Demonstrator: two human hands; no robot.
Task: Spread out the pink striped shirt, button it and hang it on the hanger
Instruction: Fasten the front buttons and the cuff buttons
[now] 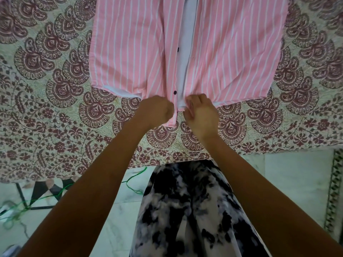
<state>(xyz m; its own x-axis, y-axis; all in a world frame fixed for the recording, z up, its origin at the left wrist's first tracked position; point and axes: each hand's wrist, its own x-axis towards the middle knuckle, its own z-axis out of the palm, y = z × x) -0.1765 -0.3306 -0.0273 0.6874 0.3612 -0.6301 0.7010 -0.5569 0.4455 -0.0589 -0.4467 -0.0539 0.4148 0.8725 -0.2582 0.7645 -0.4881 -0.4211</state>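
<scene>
The pink striped shirt [219,52] lies flat on the patterned bedspread, front up, hem toward me. Its two front panels are apart, showing the white inside down the middle. Dark buttons sit on the left panel's edge, one [174,92] near the hem and one [178,49] higher up. My left hand [155,111] is closed on the left panel's bottom corner. My right hand [201,114] pinches the right panel's bottom edge, just across the gap. No hanger is in view.
The maroon-and-cream bedspread [55,101] covers the bed, whose near edge runs across the middle of the view. Below it are a pale tiled floor, a green cord [133,184] and my black-and-white patterned clothing [185,210].
</scene>
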